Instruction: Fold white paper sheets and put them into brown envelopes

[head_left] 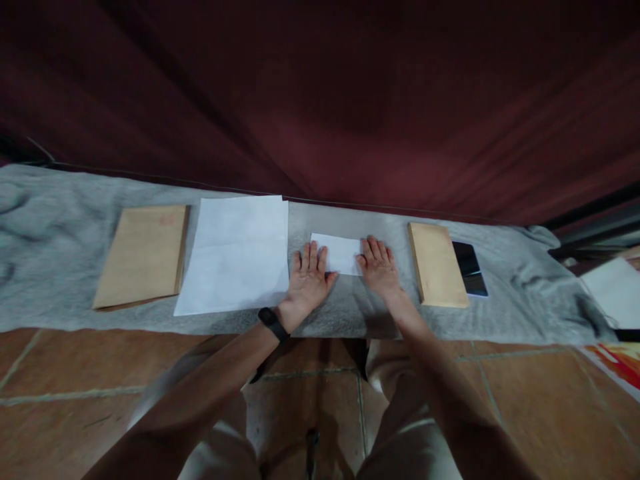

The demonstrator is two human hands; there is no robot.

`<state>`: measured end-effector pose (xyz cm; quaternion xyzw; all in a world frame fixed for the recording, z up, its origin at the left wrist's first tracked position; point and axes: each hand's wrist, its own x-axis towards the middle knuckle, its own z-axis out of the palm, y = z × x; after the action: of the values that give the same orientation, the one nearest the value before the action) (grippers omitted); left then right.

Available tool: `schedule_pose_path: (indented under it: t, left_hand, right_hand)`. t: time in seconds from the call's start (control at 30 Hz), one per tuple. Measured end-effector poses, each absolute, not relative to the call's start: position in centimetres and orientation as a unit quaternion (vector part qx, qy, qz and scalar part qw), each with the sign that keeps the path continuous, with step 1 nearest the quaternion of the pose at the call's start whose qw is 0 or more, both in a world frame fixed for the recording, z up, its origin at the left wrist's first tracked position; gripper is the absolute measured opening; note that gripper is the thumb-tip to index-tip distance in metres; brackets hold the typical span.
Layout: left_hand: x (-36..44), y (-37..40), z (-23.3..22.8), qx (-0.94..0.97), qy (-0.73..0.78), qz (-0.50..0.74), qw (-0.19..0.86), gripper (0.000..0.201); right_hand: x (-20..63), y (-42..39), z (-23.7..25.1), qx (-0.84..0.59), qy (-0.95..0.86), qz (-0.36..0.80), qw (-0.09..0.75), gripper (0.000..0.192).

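Observation:
A small folded white paper (pixel 344 254) lies on the grey cloth in front of me. My left hand (pixel 309 277) rests flat at its left end, fingers stretched out and slightly spread. At the right end, my right hand (pixel 379 267) lies flat too, its fingers over the paper's edge. Left of my left hand is a stack of larger white sheets (pixel 235 257) with a faint crease across it. On my right stands nearest a stack of tan envelopes (pixel 439 265).
At the far left lies a pile of larger brown envelopes (pixel 143 257). A dark phone or tablet (pixel 469 268) sits partly behind the tan stack. The grey cloth (pixel 523 287) covers a narrow bench, with a dark red curtain (pixel 320 120) along its far edge.

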<state>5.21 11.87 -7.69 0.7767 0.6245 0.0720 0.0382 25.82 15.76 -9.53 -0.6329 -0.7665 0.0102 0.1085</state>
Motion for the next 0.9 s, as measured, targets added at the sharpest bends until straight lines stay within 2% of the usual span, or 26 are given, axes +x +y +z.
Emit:
schedule_pose_path:
  t: [0.13, 0.33, 0.9]
  left_hand:
    - [5.3, 11.8, -7.8, 0.778, 0.624, 0.072, 0.028, 0.07]
    - [5.2, 11.9, -8.3, 0.777, 0.621, 0.096, 0.017, 0.067]
    - [4.4, 12.5, -9.2, 0.77, 0.628, 0.111, 0.017, 0.07]
  right_hand:
    - [24.7, 15.5, -8.7, -0.612, -0.779, 0.019, 0.135, 0.057]
    - [22.0, 14.1, -8.7, -0.533, -0.837, 0.069, 0.104, 0.052]
    - [25.1, 15.0, -9.7, -0.612, -0.785, 0.043, 0.086, 0.059]
